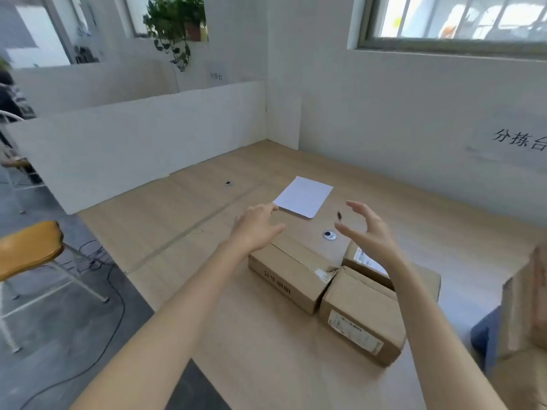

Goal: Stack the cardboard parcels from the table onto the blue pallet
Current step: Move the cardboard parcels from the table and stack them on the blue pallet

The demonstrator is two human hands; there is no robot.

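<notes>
Three parcels are being left on the table [266, 350]: a left parcel [291, 273], a near parcel [361, 315] and a far parcel [367, 261], touching one another at 5 o'clock of the view. At 3 o'clock, blurred cardboard [527, 297] is being shown above a blue patch [485, 335], judged to be the pallet, already partly loaded. At least three lifts are being judged as left.

Nothing is being gripped. The left hand [256, 229] and right hand [370, 232] are being held spread and empty over the cluster's far side.

The table's edge is being shown running from 9 to 6 o'clock, with a chair [29, 247] beyond it. A partition [133, 143] is closing 11 o'clock and a wall [414, 128] 2 o'clock. A paper [305, 196] is lying at 12 of the cluster. Bare tabletop toward 3 o'clock is being judged open for carrying.
</notes>
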